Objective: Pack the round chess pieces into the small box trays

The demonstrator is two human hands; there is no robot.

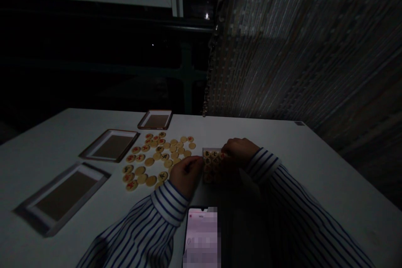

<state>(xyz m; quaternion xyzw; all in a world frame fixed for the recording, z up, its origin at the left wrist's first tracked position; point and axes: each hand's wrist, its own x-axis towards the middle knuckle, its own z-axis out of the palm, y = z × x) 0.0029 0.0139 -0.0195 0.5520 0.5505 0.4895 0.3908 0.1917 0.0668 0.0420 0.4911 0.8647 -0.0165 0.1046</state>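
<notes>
Round wooden chess discs point(157, 157) with red or black characters lie scattered on the white table point(56, 142). Right of them stands a small clear box point(213, 165) filled with more discs. My left hand point(186, 174) rests curled at the box's left edge, fingertips pinched near a disc there. My right hand point(240, 149) is closed over the box's far right corner, touching the discs inside. Both arms wear blue-striped white sleeves.
Three shallow rectangular trays lie left of the discs: a near one point(61, 197), a middle one point(110, 145) and a small far one point(155, 119). A lit phone point(201, 234) lies at the table's near edge. A woven blind point(298, 50) hangs at the right.
</notes>
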